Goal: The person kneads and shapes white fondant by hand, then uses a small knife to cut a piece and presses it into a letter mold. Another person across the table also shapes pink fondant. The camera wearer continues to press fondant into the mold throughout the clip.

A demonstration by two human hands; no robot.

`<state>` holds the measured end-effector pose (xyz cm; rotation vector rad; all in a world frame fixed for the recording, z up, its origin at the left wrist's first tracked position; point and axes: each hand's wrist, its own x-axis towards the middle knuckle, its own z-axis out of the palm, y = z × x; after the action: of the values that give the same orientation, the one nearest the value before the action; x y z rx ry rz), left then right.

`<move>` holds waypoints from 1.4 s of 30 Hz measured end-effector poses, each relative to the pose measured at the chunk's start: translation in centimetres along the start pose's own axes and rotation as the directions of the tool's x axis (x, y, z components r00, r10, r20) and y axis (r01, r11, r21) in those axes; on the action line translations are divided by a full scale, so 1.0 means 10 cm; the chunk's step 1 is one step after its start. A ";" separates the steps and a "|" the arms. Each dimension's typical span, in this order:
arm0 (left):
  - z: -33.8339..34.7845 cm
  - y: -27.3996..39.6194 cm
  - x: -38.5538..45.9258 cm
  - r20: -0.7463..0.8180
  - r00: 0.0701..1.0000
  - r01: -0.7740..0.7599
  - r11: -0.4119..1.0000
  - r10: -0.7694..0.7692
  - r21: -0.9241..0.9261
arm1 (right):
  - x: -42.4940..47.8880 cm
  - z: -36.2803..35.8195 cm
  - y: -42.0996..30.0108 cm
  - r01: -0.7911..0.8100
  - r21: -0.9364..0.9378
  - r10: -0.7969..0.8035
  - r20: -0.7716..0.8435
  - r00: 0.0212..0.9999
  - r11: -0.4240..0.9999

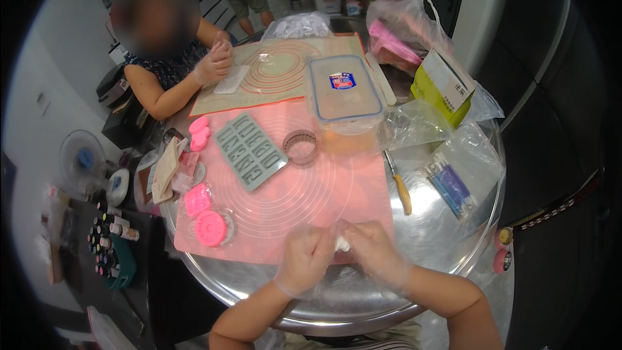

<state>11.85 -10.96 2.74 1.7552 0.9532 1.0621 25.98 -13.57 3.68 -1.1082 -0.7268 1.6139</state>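
My left hand [307, 254] and my right hand [373, 247], both in thin clear plastic gloves, meet over the near edge of a pink silicone mat [335, 194]. Between them they grip a small lump of white, dough-like material [342, 244], mostly hidden by my fingers. Farther up the mat lie a grey silicone mould [251, 149] with number-shaped cavities and a ring-shaped cutter with a scalloped edge [300, 147]. Bright pink moulds [211, 228] rest along the mat's left side.
A clear lidded food container [346, 92] stands at the mat's far right. Right of the mat lie a wooden-handled knife [401, 188] and bagged modelling tools [452, 184] on the round metal table [423, 248]. Opposite left sits a gloved co-worker [214, 63], hands together over a second mat [277, 63].
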 end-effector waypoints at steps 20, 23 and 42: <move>-0.05 -0.05 0.12 0.017 0.999 -0.030 0.997 0.029 0.077 | 0.13 -0.28 -0.16 0.669 -0.715 -0.446 0.541 0.713 0.201; -0.17 -0.01 0.12 0.211 0.976 0.036 0.996 -0.052 0.077 | 0.11 -0.33 -0.17 0.685 -0.711 -0.434 0.573 0.695 0.159; -0.17 0.00 -0.03 0.311 0.867 0.486 0.798 -0.390 -0.355 | 0.14 -0.36 -0.26 0.593 -0.694 -0.604 0.282 0.745 0.408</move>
<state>10.20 -10.79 3.08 1.1787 0.8550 0.6816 30.19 -11.64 4.03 -1.1948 -1.6818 0.6230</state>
